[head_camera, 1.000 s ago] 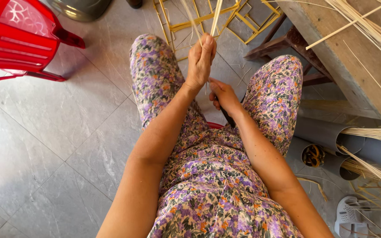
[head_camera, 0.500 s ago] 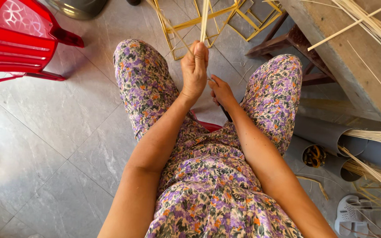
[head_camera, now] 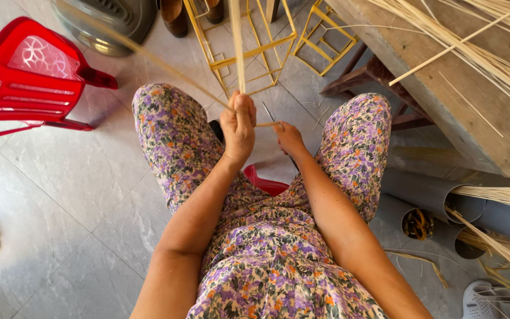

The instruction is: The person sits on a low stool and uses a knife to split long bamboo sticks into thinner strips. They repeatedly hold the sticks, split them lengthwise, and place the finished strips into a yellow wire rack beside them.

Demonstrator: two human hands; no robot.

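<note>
While the left hand (head_camera: 238, 127) grips pale bamboo strips (head_camera: 237, 50), the right hand (head_camera: 289, 139) pinches a knife (head_camera: 268, 113).

arms: bare from above the elbows down, no sleeves seen | left hand (head_camera: 238, 127): no ring, no glove | right hand (head_camera: 289, 139): bare too, no watch or band at the wrist | clothing (head_camera: 278, 260): cream floral cloth, purple, orange and green blooms, covered lap and both knees | pattern: small, dense, same on top and legs
</note>
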